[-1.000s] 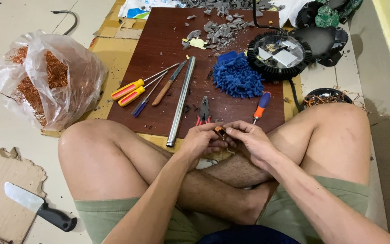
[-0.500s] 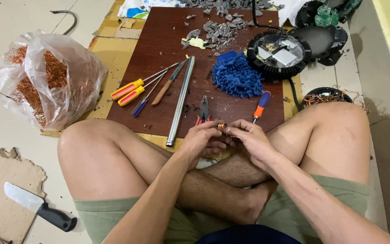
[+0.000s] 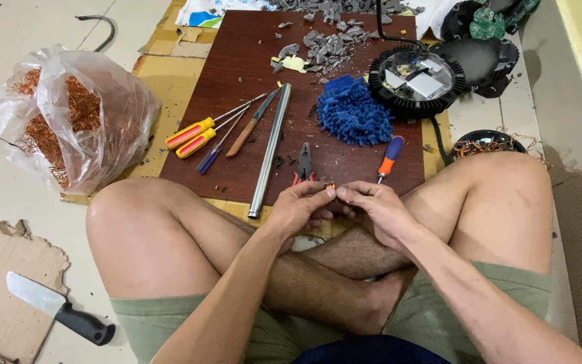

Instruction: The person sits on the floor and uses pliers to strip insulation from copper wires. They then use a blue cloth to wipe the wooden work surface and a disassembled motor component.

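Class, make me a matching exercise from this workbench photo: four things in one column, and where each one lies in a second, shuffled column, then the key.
Things
1. knife
2. clear bag of copper wire
3. blue microfibre pad
4. small copper piece

Places
A. on the brown board, beside the round black lamp housing
B. between the fingertips of left hand and right hand
C. on torn cardboard, lower left
D. on the floor, left of the board

Pairs: 1-C, 2-D, 3-A, 4-B
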